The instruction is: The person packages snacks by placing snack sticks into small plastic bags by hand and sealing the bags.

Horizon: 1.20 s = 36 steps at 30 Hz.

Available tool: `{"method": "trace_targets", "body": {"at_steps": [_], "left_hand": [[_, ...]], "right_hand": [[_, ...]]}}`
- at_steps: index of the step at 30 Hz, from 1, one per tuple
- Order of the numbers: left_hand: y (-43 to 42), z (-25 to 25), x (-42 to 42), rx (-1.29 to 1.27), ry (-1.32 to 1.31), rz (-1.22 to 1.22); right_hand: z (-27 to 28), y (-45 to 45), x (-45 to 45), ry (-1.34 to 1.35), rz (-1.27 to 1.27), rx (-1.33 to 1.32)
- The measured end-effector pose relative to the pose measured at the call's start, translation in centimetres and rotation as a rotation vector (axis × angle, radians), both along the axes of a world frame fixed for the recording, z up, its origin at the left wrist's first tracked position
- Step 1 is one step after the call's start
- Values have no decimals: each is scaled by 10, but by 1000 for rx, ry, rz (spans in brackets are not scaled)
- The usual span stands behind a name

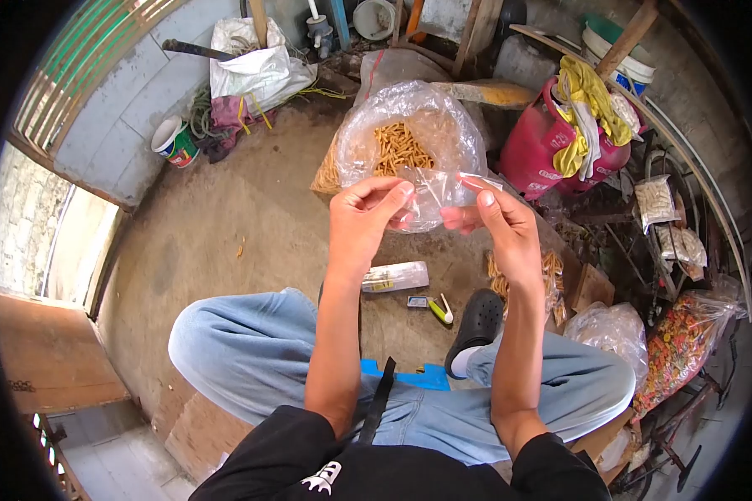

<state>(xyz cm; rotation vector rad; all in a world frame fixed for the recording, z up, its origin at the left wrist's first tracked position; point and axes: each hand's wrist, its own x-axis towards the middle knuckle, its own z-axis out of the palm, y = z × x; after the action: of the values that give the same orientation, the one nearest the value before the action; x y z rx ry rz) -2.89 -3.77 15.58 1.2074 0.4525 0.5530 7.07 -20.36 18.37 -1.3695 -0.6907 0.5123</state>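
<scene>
A small clear plastic bag (431, 194) is stretched between my two hands. My left hand (362, 219) pinches one side of it between thumb and fingers. On the other side, my right hand (507, 230) grips it the same way. Just beyond my hands stands a large clear plastic sack (466, 142), its mouth spread wide, with brown stick-shaped snacks (403, 149) inside. On the floor below my hands lie a pack of clear plastic bags (395, 276), a green stapler (439, 311) and a small box (418, 301), perhaps of staples.
Filled snack packs (553, 280) lie right of my shoe (480, 320). Pink gas cylinders (530, 154) draped with yellow cloth stand at the back right. A bag of colourful snacks (685, 342) sits at far right. A white sack (255, 75) and a paint bucket (174, 140) stand back left.
</scene>
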Motion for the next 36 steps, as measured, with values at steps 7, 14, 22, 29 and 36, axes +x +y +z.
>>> {"method": "trace_targets", "body": {"at_steps": [7, 14, 22, 29, 36], "left_hand": [[11, -14, 4, 64, 137, 129], [13, -43, 9, -311, 82, 94], [-5, -102, 31, -914, -214, -96], [14, -152, 31, -1067, -108, 337], [17, -161, 36, -1232, -49, 390]], "right_hand": [[-17, 4, 5, -83, 120, -155], [-36, 15, 11, -22, 115, -139], [-72, 40, 7, 257, 237, -196], [-106, 48, 38, 276, 334, -451], [-219, 91, 102, 18, -142, -508]]}}
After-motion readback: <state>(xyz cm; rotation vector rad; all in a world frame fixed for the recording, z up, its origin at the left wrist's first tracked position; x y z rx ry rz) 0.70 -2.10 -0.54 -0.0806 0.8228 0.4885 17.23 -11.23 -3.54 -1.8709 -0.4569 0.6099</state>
